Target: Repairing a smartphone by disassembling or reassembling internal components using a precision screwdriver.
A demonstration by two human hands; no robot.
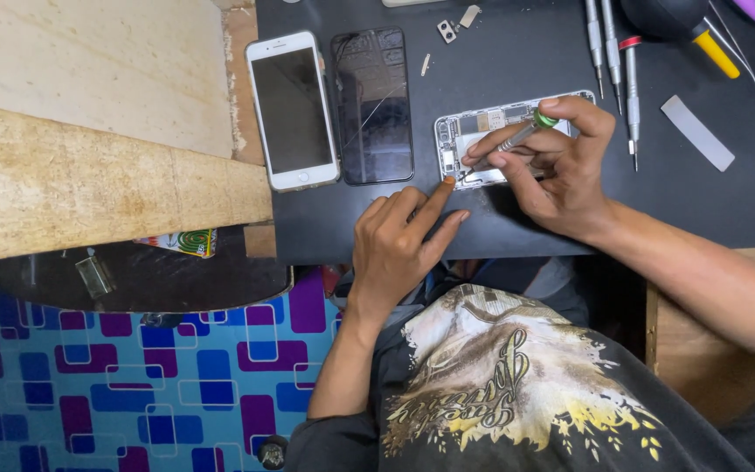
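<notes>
Head view: right hand (561, 166) gripping screwdriver (507, 142), tip hidden over opened phone (482, 131); left hand (399, 240) empty, fingertip on its edge

On the counter (517, 218), the opened phone (482, 131) lies right of a detached screen (373, 105) and an intact phone (292, 109). Spare screwdrivers (613, 52) lie behind it. The right hand (561, 166) rests over it, the left hand (399, 240) before it.

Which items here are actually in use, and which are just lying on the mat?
In use: opened phone body, green-capped screwdriver, right hand, left hand.

Lying about: white phone, detached dark screen, spare screwdrivers, white strip, black blower.
</notes>
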